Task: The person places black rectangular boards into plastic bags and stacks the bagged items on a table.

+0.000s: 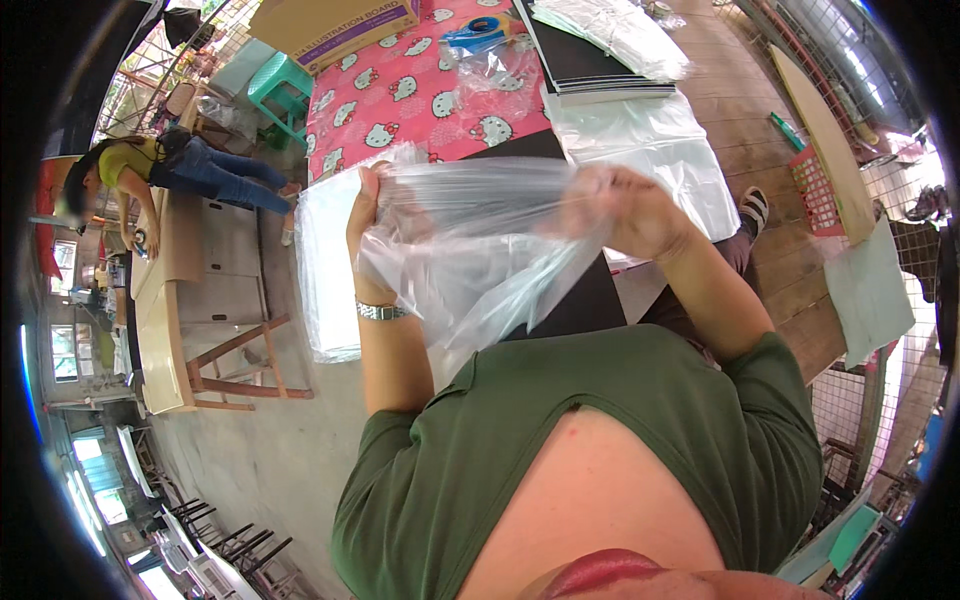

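Observation:
Both my hands hold a clear plastic bag [480, 215] stretched out in front of me above the table. My left hand [366, 215] grips its left edge, thumb up, with a metal-band watch [383, 312] on the wrist. At the other side, my right hand [635, 212] is closed on the plastic, its fingers blurred and partly seen through the film. Beneath the bag, a black board [565, 308] lies partly hidden. A pile of clear plastic [325, 265] lies by my left hand, and another pile of plastic bags [665, 140] is beyond my right.
A pink patterned cover [400, 105] lies on the table with a blue tape dispenser [475, 35] and a cardboard box [330, 30]. Black boards [600, 82] are stacked at far right. A co-worker [185, 165] leans over a table [165, 330] at left, near a green stool [280, 90].

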`<state>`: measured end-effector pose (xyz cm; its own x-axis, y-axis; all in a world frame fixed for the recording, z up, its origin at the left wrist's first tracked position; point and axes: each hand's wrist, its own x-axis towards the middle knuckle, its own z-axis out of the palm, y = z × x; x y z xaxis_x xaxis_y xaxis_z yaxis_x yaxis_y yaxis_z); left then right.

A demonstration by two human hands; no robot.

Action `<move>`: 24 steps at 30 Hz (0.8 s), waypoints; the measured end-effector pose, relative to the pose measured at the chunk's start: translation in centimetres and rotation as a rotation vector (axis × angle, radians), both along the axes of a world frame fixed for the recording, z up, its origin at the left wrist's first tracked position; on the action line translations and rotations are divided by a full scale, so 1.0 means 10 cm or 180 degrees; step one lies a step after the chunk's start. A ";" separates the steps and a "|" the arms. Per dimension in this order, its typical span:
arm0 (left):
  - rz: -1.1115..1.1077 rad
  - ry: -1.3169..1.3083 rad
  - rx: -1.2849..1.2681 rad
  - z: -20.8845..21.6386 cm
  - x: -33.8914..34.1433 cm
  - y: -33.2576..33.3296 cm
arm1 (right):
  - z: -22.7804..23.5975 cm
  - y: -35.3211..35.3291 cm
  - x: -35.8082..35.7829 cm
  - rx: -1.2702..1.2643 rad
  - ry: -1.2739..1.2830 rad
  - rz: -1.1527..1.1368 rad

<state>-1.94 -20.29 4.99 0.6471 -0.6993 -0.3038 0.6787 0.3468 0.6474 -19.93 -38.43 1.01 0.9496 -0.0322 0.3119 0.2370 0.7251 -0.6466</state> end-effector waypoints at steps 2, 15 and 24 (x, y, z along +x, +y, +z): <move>-0.0317 -0.0501 -0.0422 -0.17 0.15 0.17 | 0.02 -0.19 -0.16 0.0217 0.0842 0.0239; -0.1947 -0.2202 0.0318 -0.73 0.36 0.36 | -0.11 -0.68 0.11 -0.0481 0.1559 -0.0896; -0.1399 -0.1773 0.0719 -0.99 0.20 0.14 | -0.39 -0.89 0.37 -0.0745 0.0688 -0.0629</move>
